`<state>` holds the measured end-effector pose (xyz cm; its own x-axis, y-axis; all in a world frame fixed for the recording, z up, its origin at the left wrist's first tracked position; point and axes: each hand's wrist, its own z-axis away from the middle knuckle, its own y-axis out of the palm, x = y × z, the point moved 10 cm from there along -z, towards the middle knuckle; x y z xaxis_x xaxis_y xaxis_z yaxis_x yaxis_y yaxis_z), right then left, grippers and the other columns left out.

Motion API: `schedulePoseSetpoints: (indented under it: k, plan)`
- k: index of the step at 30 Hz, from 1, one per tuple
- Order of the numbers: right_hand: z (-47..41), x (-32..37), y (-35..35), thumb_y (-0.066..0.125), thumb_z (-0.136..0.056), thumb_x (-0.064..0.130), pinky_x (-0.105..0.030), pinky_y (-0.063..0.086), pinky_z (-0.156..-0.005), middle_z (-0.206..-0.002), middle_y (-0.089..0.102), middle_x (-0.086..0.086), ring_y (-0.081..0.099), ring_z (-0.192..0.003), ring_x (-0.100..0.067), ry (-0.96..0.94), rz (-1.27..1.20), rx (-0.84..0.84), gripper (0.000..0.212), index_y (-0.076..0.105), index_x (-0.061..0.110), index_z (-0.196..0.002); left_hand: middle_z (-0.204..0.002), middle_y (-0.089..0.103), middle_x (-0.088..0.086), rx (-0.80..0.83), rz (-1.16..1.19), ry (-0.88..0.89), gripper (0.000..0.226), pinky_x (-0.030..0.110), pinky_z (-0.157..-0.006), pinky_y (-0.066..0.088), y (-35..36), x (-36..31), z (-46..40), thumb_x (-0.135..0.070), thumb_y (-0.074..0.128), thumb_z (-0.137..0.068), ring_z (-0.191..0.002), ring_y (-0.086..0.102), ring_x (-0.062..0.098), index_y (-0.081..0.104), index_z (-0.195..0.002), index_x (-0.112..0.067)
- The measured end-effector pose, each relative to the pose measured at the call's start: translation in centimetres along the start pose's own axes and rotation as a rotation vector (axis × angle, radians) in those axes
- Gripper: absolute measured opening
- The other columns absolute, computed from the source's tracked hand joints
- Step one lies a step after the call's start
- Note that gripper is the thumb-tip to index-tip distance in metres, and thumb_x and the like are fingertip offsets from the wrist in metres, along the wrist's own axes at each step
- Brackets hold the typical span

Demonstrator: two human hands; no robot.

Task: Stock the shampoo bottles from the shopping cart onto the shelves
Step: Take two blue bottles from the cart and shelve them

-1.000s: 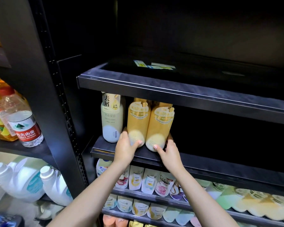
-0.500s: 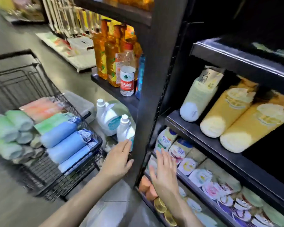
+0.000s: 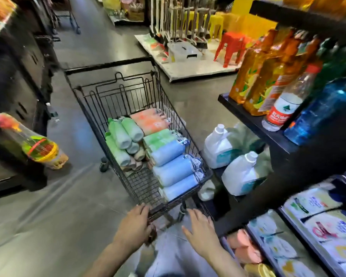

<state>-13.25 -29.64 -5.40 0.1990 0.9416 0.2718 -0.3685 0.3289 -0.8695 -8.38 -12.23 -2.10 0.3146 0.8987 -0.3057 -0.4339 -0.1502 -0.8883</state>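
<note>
A black wire shopping cart [image 3: 92, 108] stands in the aisle ahead of me. Inside lie several shampoo bottles on their sides: blue ones [image 3: 174, 170] along the right, green ones [image 3: 124, 136] on the left, an orange one [image 3: 148, 120] further back. My left hand [image 3: 135, 224] hovers at the cart's near edge, fingers apart and holding nothing. My right hand [image 3: 200, 230] is spread open just right of the cart, also holding nothing. The black shelf unit [image 3: 300, 176] rises on my right.
White jugs [image 3: 240, 176] sit on the low shelf beside the cart. Orange bottles [image 3: 254, 76] and a water bottle [image 3: 282, 110] stand on a higher shelf. Pouches [image 3: 316, 222] fill lower right shelves. Red stools [image 3: 232, 47] and a display platform lie beyond. A dark fixture stands left.
My view swung left from the shelf of yellow bottles down to the cart. Both hands left the shelved bottles and dropped to the cart's near edge, holding nothing.
</note>
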Motion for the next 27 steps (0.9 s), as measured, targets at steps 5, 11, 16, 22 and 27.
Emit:
schedulePoseSetpoints:
  k: [5, 11, 16, 22, 27]
  plan:
    - [-2.9, 3.2, 0.6, 0.043, -0.097, 0.039, -0.033, 0.031, -0.108, -0.145, 0.036, -0.006, 0.037, -0.134, -0.024, 0.080, -0.126, -0.008, 0.051, 0.033, 0.014, -0.141, -0.155, 0.026, 0.007, 0.074, -0.055, 0.042, 0.064, 0.030, -0.114, 0.024, -1.0, 4.7, -2.7, -0.031, 0.045, -0.094, -0.140, 0.028, 0.023, 0.021, -0.149, -0.010]
    - [-6.2, 3.1, 0.8, 0.045, -0.097, 0.035, -0.030, 0.024, -0.114, -0.154, 0.027, -0.007, 0.025, -0.143, -0.022, 0.209, -0.293, 0.032, 0.059, 0.024, 0.013, -0.148, -0.154, 0.026, 0.008, 0.119, -0.102, 0.099, 0.062, 0.030, -0.110, 0.026, -3.7, 6.2, -8.1, -0.033, 0.042, -0.097, -0.137, 0.032, 0.025, 0.019, -0.150, -0.009]
    - [-12.0, 2.4, 0.2, 0.049, -0.096, 0.035, -0.035, 0.036, -0.106, -0.143, 0.039, -0.012, 0.040, -0.132, -0.027, 0.263, -0.298, 0.041, 0.057, 0.030, 0.009, -0.143, -0.148, 0.033, 0.010, 0.152, -0.133, 0.095, 0.060, 0.036, -0.106, 0.033, -5.0, 7.9, -13.3, -0.034, 0.044, -0.096, -0.134, 0.033, 0.028, 0.024, -0.147, -0.009]
    - [-17.2, 1.3, 0.3, 0.046, -0.098, 0.036, -0.030, 0.034, -0.102, -0.145, 0.038, -0.014, 0.041, -0.132, -0.028, 0.432, -0.501, 0.062, 0.059, 0.024, 0.008, -0.145, -0.142, 0.041, 0.011, 0.242, -0.198, 0.102, 0.060, 0.039, -0.104, 0.039, -5.5, 9.8, -18.9, -0.038, 0.047, -0.094, -0.128, 0.042, 0.028, 0.031, -0.143, -0.008]
    - [-19.7, -1.3, 2.3, 0.060, -0.088, 0.043, -0.033, 0.043, -0.089, -0.129, 0.052, -0.015, 0.054, -0.111, -0.027, 0.640, -0.854, 0.006, 0.059, 0.038, 0.006, -0.129, -0.134, 0.047, 0.014, 0.315, -0.169, 0.137, 0.050, 0.037, -0.097, 0.039, -5.0, 9.1, -23.9, -0.038, 0.044, -0.094, -0.123, 0.046, 0.030, 0.037, -0.135, -0.009]
